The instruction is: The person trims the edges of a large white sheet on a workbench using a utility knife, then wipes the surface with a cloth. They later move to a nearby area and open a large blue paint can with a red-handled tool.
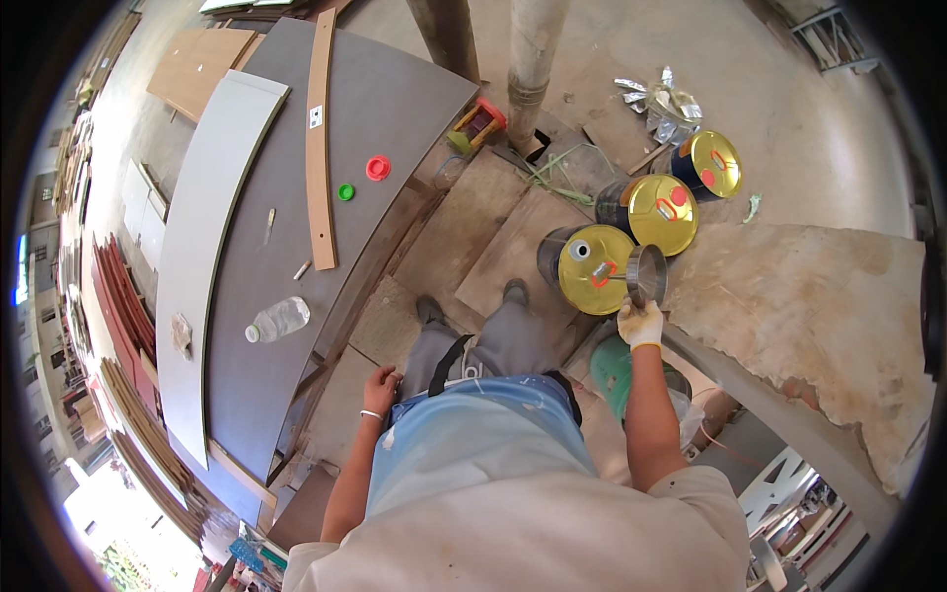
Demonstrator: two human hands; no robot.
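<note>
My right hand [641,322], in a pale glove, grips a small metal cup [646,274] with a handle and holds it tilted just right of a yellow-lidded can [595,268]. That can has an open round spout near its top. Two more yellow-lidded blue cans [661,209] [714,162] stand behind it on the floor. My left hand [379,390] is bare, wears a thin wristband and rests against my grey trouser leg with nothing in it. A green bucket [617,370] sits below my right forearm.
A long grey work surface [395,109] on my left carries a wooden strip [319,138], a red cap [378,168], a green cap [345,191] and a lying plastic bottle [278,320]. A rough stone slab [799,306] lies at right. Crumpled foil [666,104] sits on the concrete floor.
</note>
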